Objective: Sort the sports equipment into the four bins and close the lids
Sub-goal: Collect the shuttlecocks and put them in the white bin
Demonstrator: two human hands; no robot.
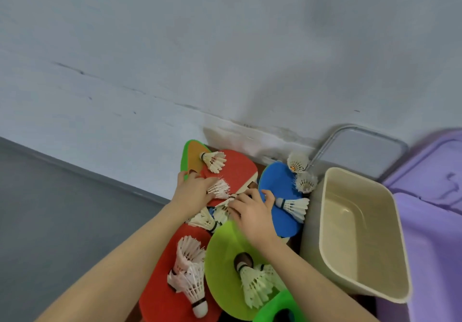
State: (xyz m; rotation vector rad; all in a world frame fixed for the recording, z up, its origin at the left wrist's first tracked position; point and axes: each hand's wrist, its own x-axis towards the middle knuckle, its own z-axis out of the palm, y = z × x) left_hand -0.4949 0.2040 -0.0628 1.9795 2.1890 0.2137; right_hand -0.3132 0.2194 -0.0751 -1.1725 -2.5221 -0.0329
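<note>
Two hands meet mid-pile, over a heap of paddles & shuttlecocks. Left hand (pixel 193 191) has fingers curled round a frayed shuttlecock (pixel 220 188), gripping it against the upper red paddle (pixel 236 171). Right hand (pixel 252 213) lies just beside the left, fingers bent down into a cluster of shuttlecocks (pixel 207 219) between the two wrists; looks like it pinches one, but the fingertips are hidden so can't tell for sure.

Beyond the left hand: orange-and-green paddle (pixel 193 155) partly under the red one, w/ a shuttlecock (pixel 214 161) lying across both. Right of the right hand: blue paddle (pixel 280 191), one shuttlecock (pixel 292 206) lying on it near the fingertips, two more (pixel 301 171) at its far edge.

Under the right forearm: lime green paddle (pixel 225 251) w/ a shuttlecock (pixel 252 281) on it, cork end toward the hand. Between the forearms: lower red paddle (pixel 160 296) carrying two worn shuttlecocks (pixel 190 271), touching each other.

Further right of the right arm: beige bin (pixel 362 231), lid off, nothing seen inside. Past that, purple bin (pixel 430 221) w/ lid on. Grey lid (pixel 362 151) leans on the wall behind the beige bin.
</note>
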